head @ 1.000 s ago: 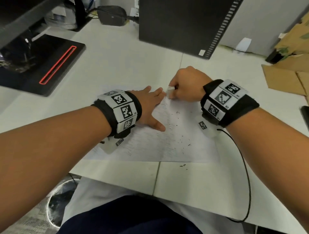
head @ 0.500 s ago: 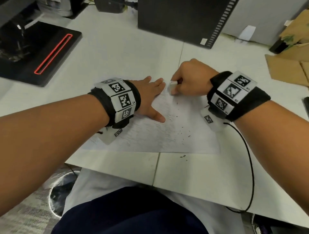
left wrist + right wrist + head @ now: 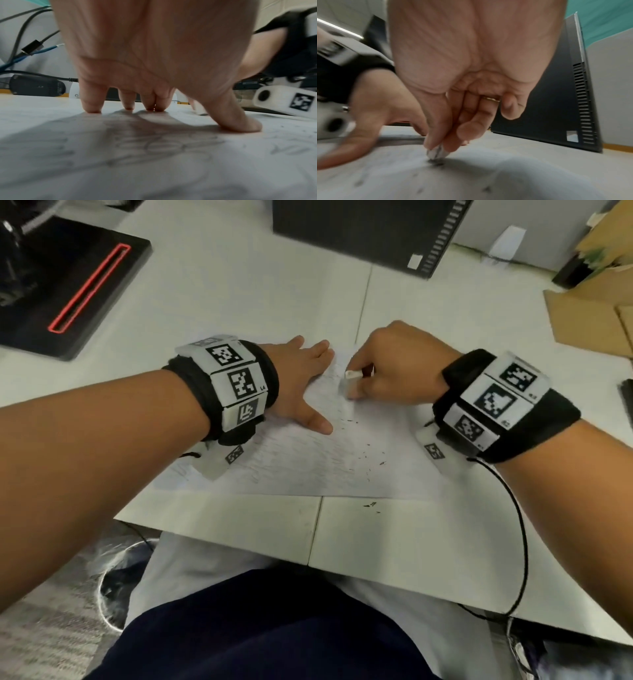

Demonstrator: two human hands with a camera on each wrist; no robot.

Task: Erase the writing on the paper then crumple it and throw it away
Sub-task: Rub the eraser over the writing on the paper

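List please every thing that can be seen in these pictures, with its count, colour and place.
paper: one, white with faint pencil writing, flat on the desk near its front edge
eraser: one, white, on the paper's far part
eraser crumbs: many, dark, scattered on the paper's right part
desk: one, white
computer case: one, black, far side of the desk
black stand: one, with a red outlined slot, far left
cardboard: brown pieces, far right
cable: one, black, from the right wristband
wristbands: two, black with white marker tags
left hand: flat, fingers pressing the paper
right hand: pinches the eraser
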